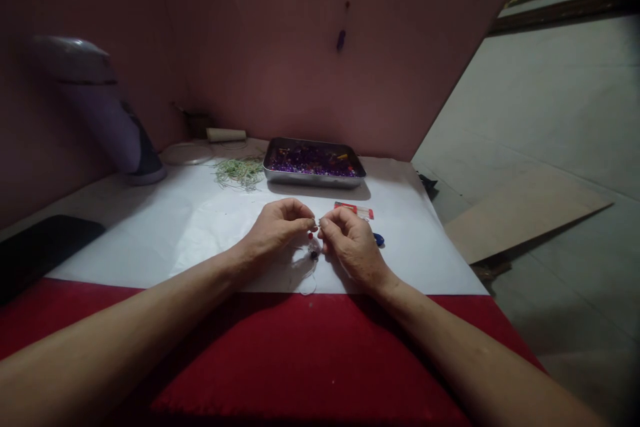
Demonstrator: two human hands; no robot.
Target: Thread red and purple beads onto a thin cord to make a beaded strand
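My left hand is closed in a pinch over the white sheet. From its fingertips hangs a beaded thread with a red bead, clear beads and a dark bead, its loose end trailing toward the sheet's front edge. Fingertip to fingertip with it, my right hand is also pinched. What the right fingers grip is too small to make out. Partly behind the right hand lie a red-and-clear packet and a small blue object.
A metal tray of purple beads stands at the back. Left of it are a tangle of pale green thread, a pale spool and a tilted-looking purple bottle. A dark flat object lies far left. A beaded strand hangs behind.
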